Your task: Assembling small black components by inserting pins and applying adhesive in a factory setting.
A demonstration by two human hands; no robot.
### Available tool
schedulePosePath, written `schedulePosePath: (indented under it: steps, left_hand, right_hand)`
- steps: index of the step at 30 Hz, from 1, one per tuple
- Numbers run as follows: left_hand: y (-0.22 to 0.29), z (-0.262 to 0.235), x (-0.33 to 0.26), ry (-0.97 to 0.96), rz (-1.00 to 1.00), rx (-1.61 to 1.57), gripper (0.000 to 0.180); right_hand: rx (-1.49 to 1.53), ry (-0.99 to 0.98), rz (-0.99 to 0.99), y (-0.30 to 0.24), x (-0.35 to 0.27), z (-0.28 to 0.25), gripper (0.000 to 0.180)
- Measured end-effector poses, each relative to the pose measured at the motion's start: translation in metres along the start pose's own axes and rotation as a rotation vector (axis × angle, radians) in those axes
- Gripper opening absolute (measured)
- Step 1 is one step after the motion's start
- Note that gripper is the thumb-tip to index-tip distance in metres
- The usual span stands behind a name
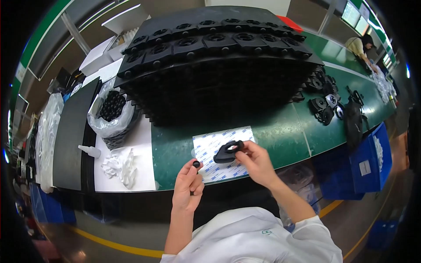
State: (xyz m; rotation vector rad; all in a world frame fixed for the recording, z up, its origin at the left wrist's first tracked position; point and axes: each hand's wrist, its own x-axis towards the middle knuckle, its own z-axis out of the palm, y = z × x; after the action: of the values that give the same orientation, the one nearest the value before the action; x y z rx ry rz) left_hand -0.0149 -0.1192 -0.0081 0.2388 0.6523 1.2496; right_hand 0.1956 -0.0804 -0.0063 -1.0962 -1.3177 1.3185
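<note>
A: Far off to the left of our hands, what do we have?

B: A white squeeze bottle (90,151) lying on its side, crumpled white gloves (119,165) just beside it, and behind them a clear bag of small black parts (112,109).

A: And our left hand (188,186)?

B: We have it closed, pinching a small round black cap (196,164) between thumb and fingertips, held up over the near edge of the green table (175,153).

A: Just right of that?

B: Our right hand (256,162) grips a black moulded plastic part (228,151) by its right end. It hangs above a white backing sheet with blue marks (217,142), and the cap sits near it, not touching.

A: Behind both hands?

B: A tall stack of black trays (210,74) fills the table.

A: Further right?

B: More loose black parts (326,103) lie well apart from our right hand, and a blue bin (370,160) stands below the table edge.
</note>
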Motion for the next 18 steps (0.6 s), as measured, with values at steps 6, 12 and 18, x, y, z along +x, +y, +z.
schedulePosePath:
  steps: [6, 12, 18]
  left_hand:
    - [0.001, -0.008, -0.001, -0.017, 0.008, -0.027, 0.018]
    - [0.004, -0.01, -0.002, -0.004, 0.023, -0.033, 0.018]
    - [0.004, -0.011, -0.003, -0.008, 0.024, -0.037, 0.018]
  right_hand:
    - [-0.159, 0.037, -0.087, 0.007, 0.002, 0.026, 0.011]
    - [-0.388, 0.055, -0.207, 0.015, 0.004, 0.024, 0.008]
    - [-0.313, 0.091, -0.191, 0.014, 0.003, 0.026, 0.009]
